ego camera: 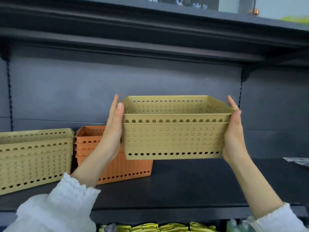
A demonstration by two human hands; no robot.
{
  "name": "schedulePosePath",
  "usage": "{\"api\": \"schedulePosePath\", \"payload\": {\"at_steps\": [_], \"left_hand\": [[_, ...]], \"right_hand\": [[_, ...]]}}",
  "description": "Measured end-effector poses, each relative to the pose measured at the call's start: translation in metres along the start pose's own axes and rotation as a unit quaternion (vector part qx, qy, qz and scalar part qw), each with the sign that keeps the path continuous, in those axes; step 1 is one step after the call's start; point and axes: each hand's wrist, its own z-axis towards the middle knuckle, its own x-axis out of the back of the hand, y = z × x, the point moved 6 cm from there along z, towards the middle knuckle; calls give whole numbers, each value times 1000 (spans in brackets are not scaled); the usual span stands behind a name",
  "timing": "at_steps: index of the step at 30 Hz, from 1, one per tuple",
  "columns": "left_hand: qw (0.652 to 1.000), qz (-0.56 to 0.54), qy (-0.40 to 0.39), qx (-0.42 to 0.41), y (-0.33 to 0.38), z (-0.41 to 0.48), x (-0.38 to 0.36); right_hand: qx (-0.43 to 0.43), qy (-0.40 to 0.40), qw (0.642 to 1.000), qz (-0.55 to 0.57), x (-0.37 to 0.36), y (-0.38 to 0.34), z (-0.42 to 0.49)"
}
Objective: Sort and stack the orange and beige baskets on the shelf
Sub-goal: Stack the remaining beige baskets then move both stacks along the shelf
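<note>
Head view: left hand [113,131] and right hand [234,131], palms flat and fingers extended, pressing opposite ends of nested beige baskets [173,136] held level above the dark shelf [192,185], forearms raised; orange stack [117,161] behind the left wrist, beige stack [33,158] beyond.

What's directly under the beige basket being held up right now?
Bare dark shelf lies under the held beige basket. The orange stack sits lower left, partly hidden by the left hand and basket.
</note>
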Motion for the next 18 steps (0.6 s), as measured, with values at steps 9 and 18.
{"api": "schedulePosePath", "payload": {"at_steps": [9, 18], "left_hand": [[994, 69, 83, -22, 52, 22, 185], [982, 103, 161, -9, 99, 18, 365]], "right_hand": [[20, -93, 992, 88, -188, 13, -17], [15, -166, 978, 124, -381, 20, -57]]}}
